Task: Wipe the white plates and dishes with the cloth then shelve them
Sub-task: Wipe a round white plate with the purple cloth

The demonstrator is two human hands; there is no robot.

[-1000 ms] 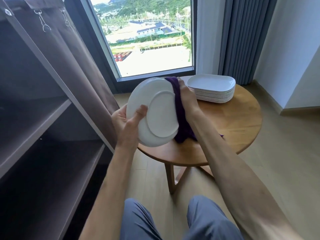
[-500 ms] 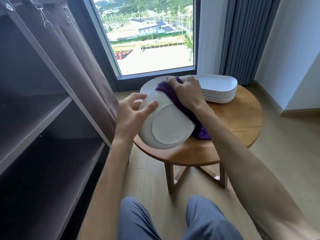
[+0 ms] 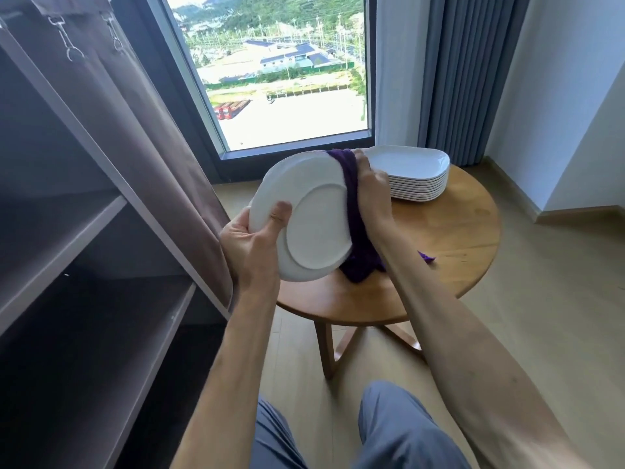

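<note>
- Head view: left hand (image 3: 248, 247) grips a white plate (image 3: 304, 214) by its lower left rim, thumb laid on the underside, fingers hidden behind the rim.
- Plate is held off the table, tilted nearly on edge, its foot ring facing the camera.
- Right hand (image 3: 370, 191) clutches a purple cloth (image 3: 355, 245) and presses it against the plate's right edge; fingers curl over the cloth at the top of the rim.
- Cloth wraps the edge and hangs below the right wrist; a small corner shows just right of the forearm.
- A stack of white dishes (image 3: 416, 174) sits just beyond the right hand on the round wooden table (image 3: 449, 238).
- Shelves (image 3: 84, 252) stand to the left of the left hand, with a curtain (image 3: 142, 130) between.
</note>
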